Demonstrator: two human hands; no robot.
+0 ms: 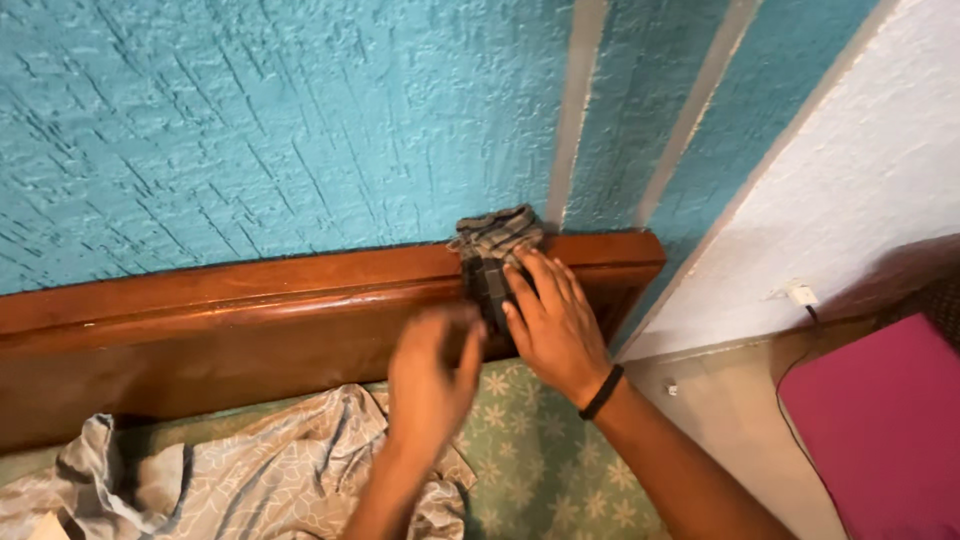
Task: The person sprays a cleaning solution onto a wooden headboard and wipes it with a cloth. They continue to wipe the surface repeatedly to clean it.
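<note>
The right hand (553,322) lies flat on a folded checked cloth (492,250) of grey and dark colour. Its fingers (545,280) are spread and press the cloth against the wooden headboard (230,320); they do not close around it. The cloth hangs over the top edge of the headboard, partly above these fingers and partly under them. A black band (601,392) sits on the right wrist.

The left hand (430,375) is just beside the right one, on its left side, and close to the lower part of the cloth. It is blurred, so I cannot tell if its fingers hold something or touch the cloth.

Below both hands there is a bed with a green sheet (540,460) that has a pattern of small pale flowers. A crumpled grey patterned fabric (250,480) lies on it, left of the left hand.

Behind the headboard stands a rough turquoise wall (250,120) with pale stripes (578,100). Further right of the right hand is a white wall (860,180), then a pale floor (730,420), a thin dark cable (790,370) and a pink mat (885,430).
</note>
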